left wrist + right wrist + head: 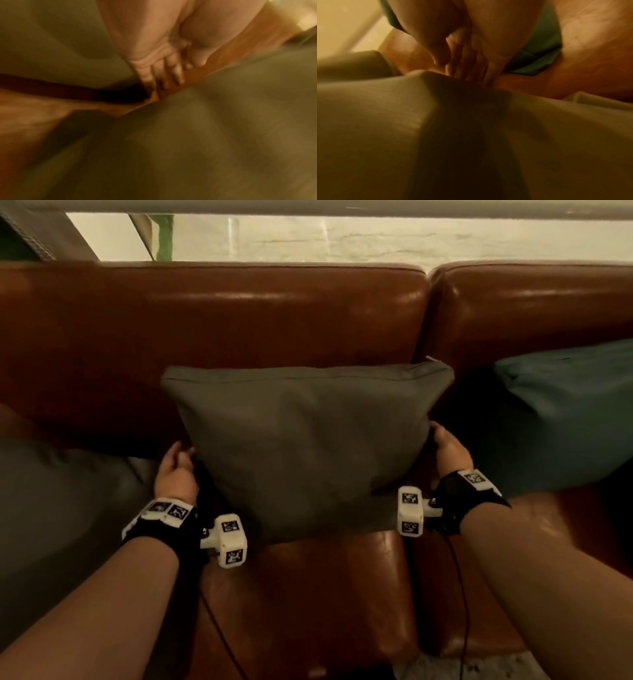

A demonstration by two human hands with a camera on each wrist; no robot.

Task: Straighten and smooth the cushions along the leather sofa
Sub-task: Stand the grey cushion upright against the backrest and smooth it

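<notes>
cushion: grey cushion stands propped against the sofa backrest at my 12, bottom edge on the seat, top edge level, leaning back. Small zip tab at its 1 o'clock corner.
left hand: my left hand is at the cushion's 8 o'clock edge, touching it. The left wrist view shows fingers fairly straight, side by side, tips going down behind the cushion edge against the leather. Blurred, so I cannot tell whether I pinch fabric or just press.
right hand: my right hand is at the cushion's 3 o'clock edge, touching it. In the right wrist view the fingers are bunched and bent, with the thumb close in beside them, and the cloth puckers up in a ridge toward them. Reads as a grip on the edge; the view is soft.
wrists: black straps with white marker blocks on both, cables trailing to 6.
neighbours: teal cushion at 2, leaning on the next backrest section, just beside my right hand, its lower corner behind my right wrist. Second grey cushion at 9, lying low on the seat, just beside my left hand.
background: pale wall behind the sofa top at 12.
</notes>
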